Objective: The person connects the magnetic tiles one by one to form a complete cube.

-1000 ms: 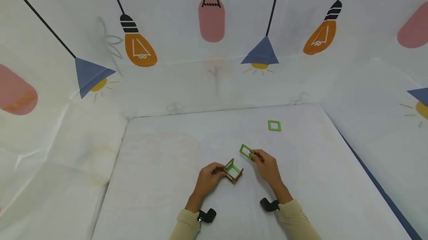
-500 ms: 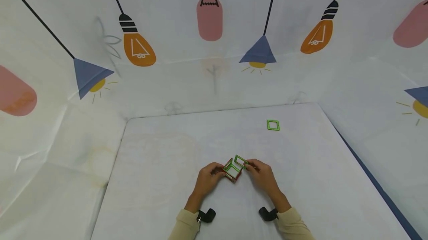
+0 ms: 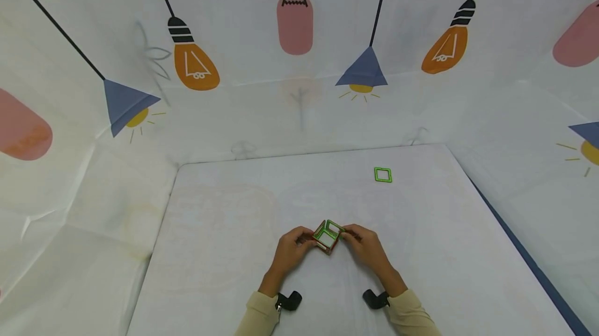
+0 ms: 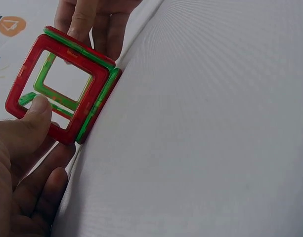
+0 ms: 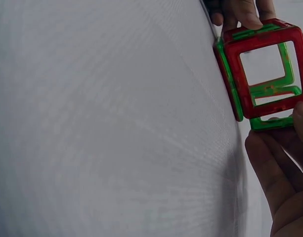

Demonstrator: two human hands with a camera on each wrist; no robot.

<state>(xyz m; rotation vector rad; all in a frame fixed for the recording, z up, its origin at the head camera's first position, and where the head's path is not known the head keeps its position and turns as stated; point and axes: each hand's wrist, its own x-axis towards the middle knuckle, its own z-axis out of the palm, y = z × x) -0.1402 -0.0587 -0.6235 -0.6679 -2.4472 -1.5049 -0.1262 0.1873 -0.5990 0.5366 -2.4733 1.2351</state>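
Observation:
Between the hands stands an open box of red and green magnetic square tiles (image 4: 22,74), set on the white table. In the head view my left hand (image 3: 291,253) pinches its left side; the thumb lies on a red tile in the left wrist view. My right hand (image 3: 369,250) pinches a green magnetic tile (image 5: 262,124) at the box's far right side, its thumb on a red frame in the right wrist view. That tile stands against the box; whether its edges all meet cannot be told. The fingertips behind the tiles are partly hidden.
A loose green square tile (image 3: 376,175) lies flat toward the table's back right. The white table (image 3: 224,253) meets a pale sheet wall (image 3: 262,112) printed with lamps at the back. Black wrist cameras (image 3: 290,301) sit on both wrists.
My right hand has moved left and down with the green tile, from apart from the box to against its side. The left hand has kept its hold with little movement.

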